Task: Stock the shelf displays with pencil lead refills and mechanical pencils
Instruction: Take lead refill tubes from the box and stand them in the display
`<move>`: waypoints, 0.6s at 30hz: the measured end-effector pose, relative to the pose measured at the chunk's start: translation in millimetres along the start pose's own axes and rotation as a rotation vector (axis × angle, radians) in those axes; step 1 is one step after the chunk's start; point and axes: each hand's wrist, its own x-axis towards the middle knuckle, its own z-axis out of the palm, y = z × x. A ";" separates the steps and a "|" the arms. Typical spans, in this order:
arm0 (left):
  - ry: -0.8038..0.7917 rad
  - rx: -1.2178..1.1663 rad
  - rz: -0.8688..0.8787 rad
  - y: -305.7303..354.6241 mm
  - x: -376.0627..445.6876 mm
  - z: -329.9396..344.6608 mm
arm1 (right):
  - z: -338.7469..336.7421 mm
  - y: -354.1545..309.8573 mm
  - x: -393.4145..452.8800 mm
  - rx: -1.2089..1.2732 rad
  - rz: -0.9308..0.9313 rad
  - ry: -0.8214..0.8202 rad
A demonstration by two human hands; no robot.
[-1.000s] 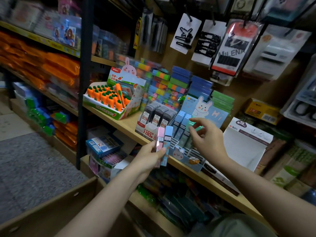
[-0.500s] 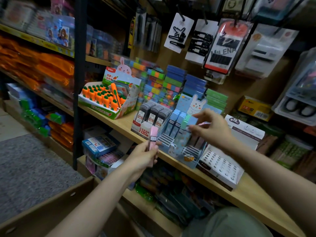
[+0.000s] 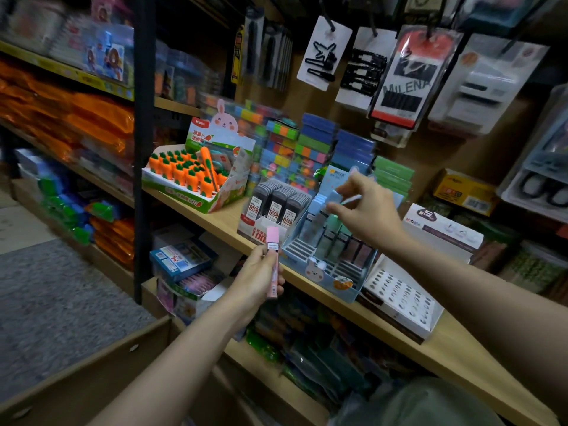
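Gone from the left hand is the blue case; it grips one slim pink rectangular refill case before the cardboard bunny display, over which the right hand pinches a pale-blue case.

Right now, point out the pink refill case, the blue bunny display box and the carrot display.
pink refill case [image 3: 273, 238]: head view, its upper cap end.
blue bunny display box [image 3: 319, 270]: head view, its front wall.
carrot display [image 3: 184, 192]: head view, its front edge.
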 end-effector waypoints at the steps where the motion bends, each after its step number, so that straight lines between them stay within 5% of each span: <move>1: 0.007 -0.005 -0.003 1.0 0.3 -2.1 | 6.2 -3.5 7.6 -0.040 -0.031 -0.010; 10: 0.000 0.003 -0.001 1.4 6.1 -10.2 | 40.0 -1.0 31.4 -0.274 -0.038 -0.135; 18: -0.085 0.053 -0.007 -0.6 8.9 -9.0 | 56.2 13.5 29.9 -0.417 0.020 -0.044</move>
